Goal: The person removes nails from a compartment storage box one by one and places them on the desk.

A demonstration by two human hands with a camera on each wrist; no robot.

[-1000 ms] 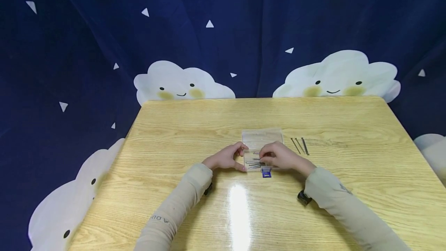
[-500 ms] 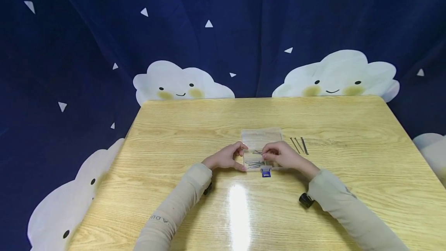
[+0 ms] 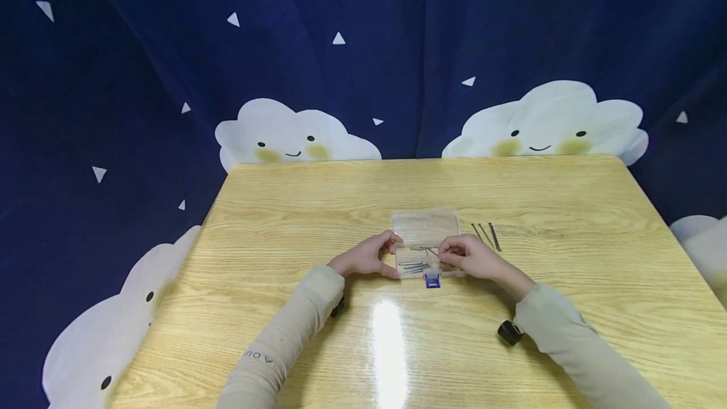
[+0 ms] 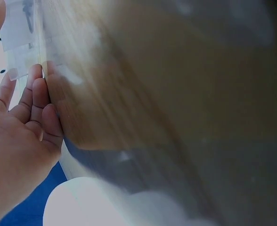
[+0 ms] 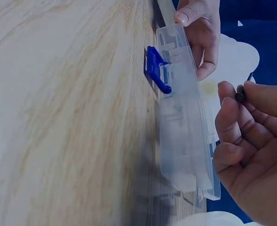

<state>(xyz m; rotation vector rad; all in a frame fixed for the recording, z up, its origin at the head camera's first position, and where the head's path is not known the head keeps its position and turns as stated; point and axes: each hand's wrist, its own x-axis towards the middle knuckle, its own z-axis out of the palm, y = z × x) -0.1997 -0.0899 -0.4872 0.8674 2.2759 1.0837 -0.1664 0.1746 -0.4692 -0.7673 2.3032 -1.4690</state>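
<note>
On the far left I watched the left hand [image 3: 369,256] grasp the end of the clear plastic box [image 5: 178,136], thumb at the near corner and fingertips at the far one. The box lay open on the table [image 3: 284,207], its lid [image 3: 426,226] laid back behind it and its blue latch [image 3: 433,281] hanging out in front. Several silvery nails [image 3: 413,264] lay inside, towards the near left, with at least one more thin piece further back. To their right, the right hand [image 3: 474,257] pinched a thin metal nail [image 5: 240,97] between thumb and fingertips; its shaft slanted over the back of the box, though whether it touched anything there I couldn't tell. Farthest right, three dark nails [image 3: 495,237] lay side by side on the wood, apart from the box.

I judged the step in hand to be sorting nails one at a time. To me, the next move called for a firm pinch, a clean lift past the wall and a steady left hand.
</note>
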